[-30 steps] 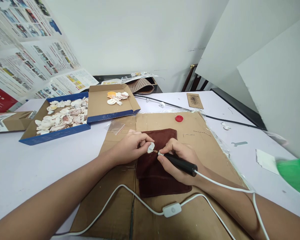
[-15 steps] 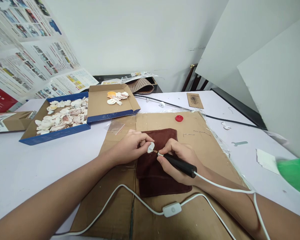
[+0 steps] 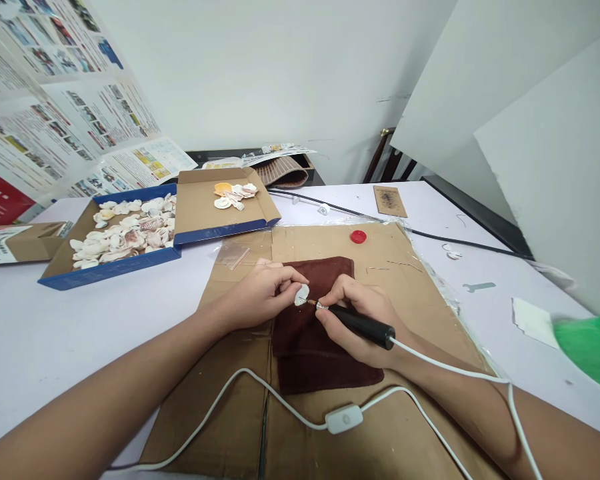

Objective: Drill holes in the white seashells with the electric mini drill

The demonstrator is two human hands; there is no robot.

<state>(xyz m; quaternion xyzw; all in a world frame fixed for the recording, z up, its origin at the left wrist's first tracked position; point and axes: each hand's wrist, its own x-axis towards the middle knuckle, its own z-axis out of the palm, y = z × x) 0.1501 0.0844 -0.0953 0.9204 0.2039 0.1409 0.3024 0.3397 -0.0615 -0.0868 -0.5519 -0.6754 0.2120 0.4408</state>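
Observation:
Between thumb and fingers, my left hand [image 3: 273, 291] pinches a small white seashell [image 3: 302, 295] above a folded dark brown cloth [image 3: 313, 363]. My right hand [image 3: 363, 313] grips a black corded rotary tool [image 3: 365, 325] like a pen, fingers close to its metal collar. The thin bit of the tool points left and its tip meets the face of the shell, or nearly so; contact is too fine to tell. A white cord leaves the tool's back end and passes over my right forearm. The inline switch [image 3: 344, 419] lies in front of the cloth.
Flattened cardboard [image 3: 220, 407] lies under the cloth. An open blue box [image 3: 115, 267] full of shells stands at left, several more shells on its lid [image 3: 195, 207]. A red cap [image 3: 359, 237], thin metal rods [image 3: 405, 265], a small wrench [image 3: 480, 287] and green tape [image 3: 590, 353] lie rightward.
My right hand and the rotary tool have shifted very slightly, the tool's back end moving up and right. My left hand and the shell stay almost still.

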